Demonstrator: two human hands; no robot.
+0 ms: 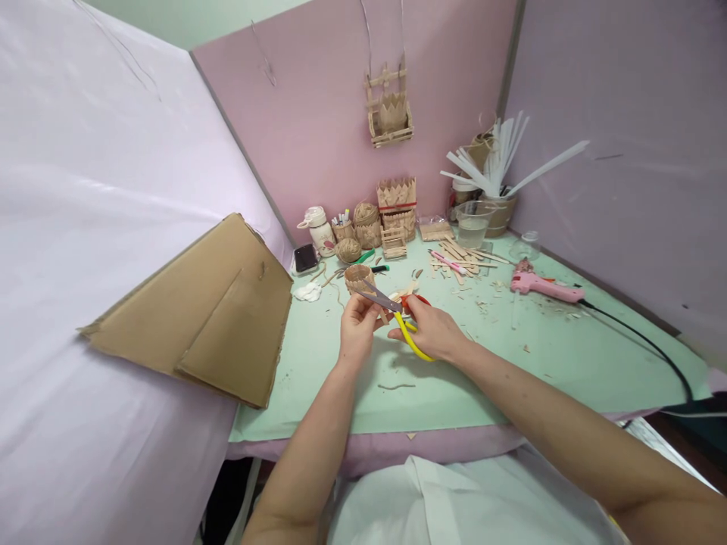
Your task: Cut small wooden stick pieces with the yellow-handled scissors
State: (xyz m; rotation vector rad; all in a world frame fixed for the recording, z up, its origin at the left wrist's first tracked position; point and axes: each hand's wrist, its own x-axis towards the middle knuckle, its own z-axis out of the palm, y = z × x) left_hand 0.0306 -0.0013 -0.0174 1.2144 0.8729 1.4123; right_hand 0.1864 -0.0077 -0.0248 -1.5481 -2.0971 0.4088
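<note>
My right hand [435, 329] grips a pair of scissors [413, 341] with yellow and red handles. The grey blades are spread apart and point to the left, above my left hand [359, 325]. Between the fingers of that hand is a thin, pale wooden strip [385, 318], its end showing below the blades. Just beyond the left fingers is a small round woven-looking cup [360, 276]; the blades cover part of it, and I cannot tell whether the hand touches it. More pale wood pieces [410, 289] lie behind the scissors.
A pink glue gun [542, 286] with a black cord lies at right. Craft sticks [454, 257], a pink cutter [448, 262] and a water cup [473, 227] are farther back. Twine balls [348, 250], a white bottle [319, 231] and a phone [305, 258] stand rear left, near cardboard [210, 310].
</note>
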